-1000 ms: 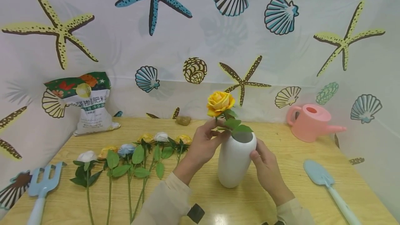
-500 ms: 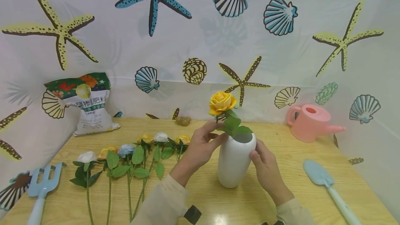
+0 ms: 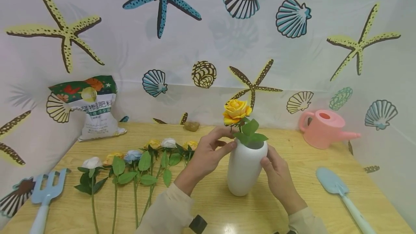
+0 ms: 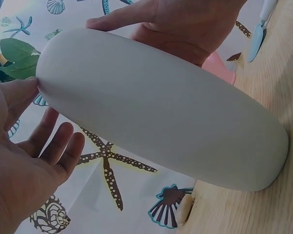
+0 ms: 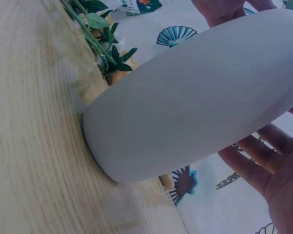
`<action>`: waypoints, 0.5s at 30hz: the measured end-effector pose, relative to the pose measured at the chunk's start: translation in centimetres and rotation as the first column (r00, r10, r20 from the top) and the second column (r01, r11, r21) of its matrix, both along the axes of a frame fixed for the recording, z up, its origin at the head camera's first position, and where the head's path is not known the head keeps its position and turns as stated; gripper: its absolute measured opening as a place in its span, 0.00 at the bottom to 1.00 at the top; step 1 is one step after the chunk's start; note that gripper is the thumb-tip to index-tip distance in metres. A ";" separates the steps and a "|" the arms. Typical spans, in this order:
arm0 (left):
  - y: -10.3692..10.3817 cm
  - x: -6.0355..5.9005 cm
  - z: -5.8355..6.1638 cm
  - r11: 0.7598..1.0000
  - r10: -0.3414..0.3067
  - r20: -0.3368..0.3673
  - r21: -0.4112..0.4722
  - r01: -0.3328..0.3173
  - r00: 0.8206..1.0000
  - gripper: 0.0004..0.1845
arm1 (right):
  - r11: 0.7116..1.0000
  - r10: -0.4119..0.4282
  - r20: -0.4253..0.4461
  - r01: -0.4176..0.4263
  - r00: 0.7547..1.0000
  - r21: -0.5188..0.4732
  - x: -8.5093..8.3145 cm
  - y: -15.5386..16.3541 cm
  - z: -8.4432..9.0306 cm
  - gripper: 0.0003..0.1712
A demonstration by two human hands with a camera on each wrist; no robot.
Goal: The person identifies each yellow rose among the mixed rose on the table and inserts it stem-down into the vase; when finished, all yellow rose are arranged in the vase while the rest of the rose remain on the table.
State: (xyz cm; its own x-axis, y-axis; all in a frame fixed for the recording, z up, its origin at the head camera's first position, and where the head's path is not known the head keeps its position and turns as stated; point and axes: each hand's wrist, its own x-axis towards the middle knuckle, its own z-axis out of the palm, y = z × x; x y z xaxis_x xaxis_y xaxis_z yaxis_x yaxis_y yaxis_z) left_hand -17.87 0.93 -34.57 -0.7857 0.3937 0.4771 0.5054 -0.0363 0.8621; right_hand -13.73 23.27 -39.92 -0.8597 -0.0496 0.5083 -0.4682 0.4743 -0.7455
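1. A white vase (image 3: pixel 245 169), gripped by the right hand (image 3: pixel 280 178), stands on a wooden table (image 3: pixel 212 194).
2. A yellow rose (image 3: pixel 236 112) rises above its mouth, lower stem hidden.
3. The left hand (image 3: pixel 208 152) touches the rim; whether it pinches the stem cannot be told.
4. A pink watering can (image 3: pixel 320 133) sits far right.

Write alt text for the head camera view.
A yellow rose stands at the mouth of a white vase, with a left hand at its rim and a right hand holding its side. Other flowers and a garden fork lie left, a pink watering can and trowel right, on a wooden table.
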 end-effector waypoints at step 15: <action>-2.9 0.5 -1.0 1.000 0.020 0.041 0.015 -0.021 0.999 0.16 | 1.000 -0.020 0.020 0.020 1.000 0.016 0.2 -0.3 0.2 0.27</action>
State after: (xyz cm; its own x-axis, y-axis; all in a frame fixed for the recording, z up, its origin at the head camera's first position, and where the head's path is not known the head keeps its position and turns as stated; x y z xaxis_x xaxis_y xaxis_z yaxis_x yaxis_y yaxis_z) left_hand -17.39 -1.97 -35.55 -0.8124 0.3703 0.4505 0.4706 -0.0400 0.8815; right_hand -13.48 22.98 -39.67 -0.8709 -0.0401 0.4898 -0.4430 0.4955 -0.7471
